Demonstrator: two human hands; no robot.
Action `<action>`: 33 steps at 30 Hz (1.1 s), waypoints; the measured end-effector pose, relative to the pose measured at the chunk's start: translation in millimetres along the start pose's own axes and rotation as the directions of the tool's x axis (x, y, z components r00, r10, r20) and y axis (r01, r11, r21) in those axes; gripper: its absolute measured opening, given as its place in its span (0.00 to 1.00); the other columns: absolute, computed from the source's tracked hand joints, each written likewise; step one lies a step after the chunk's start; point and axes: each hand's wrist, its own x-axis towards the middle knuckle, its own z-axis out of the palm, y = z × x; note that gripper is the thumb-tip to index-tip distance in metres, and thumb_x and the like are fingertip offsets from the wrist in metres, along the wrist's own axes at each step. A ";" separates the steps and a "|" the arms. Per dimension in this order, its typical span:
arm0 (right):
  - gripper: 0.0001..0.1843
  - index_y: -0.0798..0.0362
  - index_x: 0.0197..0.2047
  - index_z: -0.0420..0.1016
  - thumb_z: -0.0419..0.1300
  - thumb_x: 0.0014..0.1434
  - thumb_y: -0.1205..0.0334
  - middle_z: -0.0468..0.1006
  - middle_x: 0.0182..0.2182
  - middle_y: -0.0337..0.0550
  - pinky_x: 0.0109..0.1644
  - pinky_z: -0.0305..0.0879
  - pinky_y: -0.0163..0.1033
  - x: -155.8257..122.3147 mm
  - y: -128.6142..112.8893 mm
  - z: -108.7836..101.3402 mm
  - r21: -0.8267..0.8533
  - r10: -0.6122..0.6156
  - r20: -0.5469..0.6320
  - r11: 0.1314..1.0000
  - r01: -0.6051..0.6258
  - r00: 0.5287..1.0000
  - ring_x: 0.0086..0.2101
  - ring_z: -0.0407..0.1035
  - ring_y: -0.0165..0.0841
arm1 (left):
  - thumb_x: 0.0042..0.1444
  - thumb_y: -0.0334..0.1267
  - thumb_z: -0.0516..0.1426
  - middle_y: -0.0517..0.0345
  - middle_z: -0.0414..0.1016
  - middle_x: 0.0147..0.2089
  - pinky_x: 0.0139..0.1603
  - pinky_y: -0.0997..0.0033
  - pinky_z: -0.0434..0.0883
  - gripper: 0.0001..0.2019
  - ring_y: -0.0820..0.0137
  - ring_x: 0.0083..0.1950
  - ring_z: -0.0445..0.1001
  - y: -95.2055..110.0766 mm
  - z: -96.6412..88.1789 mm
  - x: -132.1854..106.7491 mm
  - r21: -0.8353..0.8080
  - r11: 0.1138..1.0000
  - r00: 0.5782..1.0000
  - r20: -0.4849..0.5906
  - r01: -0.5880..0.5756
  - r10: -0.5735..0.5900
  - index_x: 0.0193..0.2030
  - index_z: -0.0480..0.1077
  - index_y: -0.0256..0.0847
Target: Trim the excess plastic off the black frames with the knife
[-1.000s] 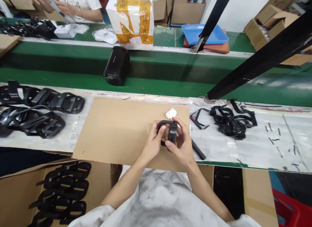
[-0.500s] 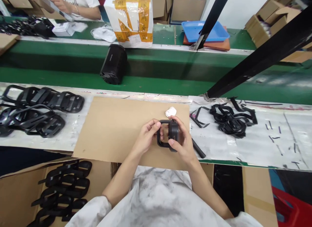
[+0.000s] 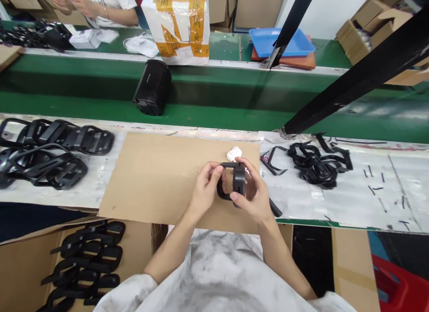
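Both of my hands hold one black plastic frame part (image 3: 234, 180) above the brown cardboard sheet (image 3: 161, 178). My left hand (image 3: 204, 191) pinches its left rim with fingers closed. My right hand (image 3: 253, 193) wraps round its thicker right side, thumb at the bottom. A small white wad (image 3: 233, 153) lies on the cardboard just beyond the part. A black stick-like tool (image 3: 275, 208) lies under my right hand near the table's front edge.
Rows of black frames (image 3: 50, 151) lie at the left, and a tangle of black strips (image 3: 318, 162) at the right. More frames fill a carton (image 3: 87, 258) below. A black speaker-like box (image 3: 151, 93) rests on the green conveyor. Another person works at the far left.
The black box on the conveyor has drifted left. My hands have turned the frame part slightly and my left fingers have shifted on its rim.
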 end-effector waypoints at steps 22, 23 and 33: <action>0.43 0.46 0.69 0.67 0.73 0.55 0.42 0.77 0.60 0.51 0.54 0.76 0.51 2.5 -16.0 -1.5 0.231 0.086 0.125 0.966 -0.113 0.988 0.50 0.78 0.46 | 0.56 0.49 0.70 0.63 0.71 0.28 0.28 0.75 0.71 0.19 0.75 0.25 0.74 10.4 -15.8 0.9 -0.339 0.892 0.945 0.234 0.300 -0.229 0.35 0.69 0.37; 0.44 0.46 0.69 0.67 0.73 0.55 0.42 0.76 0.62 0.51 0.56 0.76 0.52 2.5 -15.7 -1.5 0.229 0.082 0.125 0.967 -0.109 0.989 0.52 0.77 0.47 | 0.55 0.48 0.70 0.64 0.69 0.27 0.26 0.76 0.69 0.19 0.76 0.23 0.72 11.8 -15.7 0.5 -0.361 0.879 0.942 0.239 0.312 -0.237 0.34 0.68 0.37; 0.44 0.46 0.69 0.68 0.72 0.54 0.38 0.71 0.66 0.52 0.58 0.74 0.55 4.1 -17.9 -2.5 0.231 0.110 0.177 0.961 -0.150 0.978 0.57 0.73 0.51 | 0.58 0.53 0.67 0.64 0.65 0.23 0.26 0.75 0.70 0.21 0.76 0.21 0.68 16.8 -17.4 6.5 -0.498 0.673 0.834 0.395 0.547 -0.386 0.31 0.68 0.37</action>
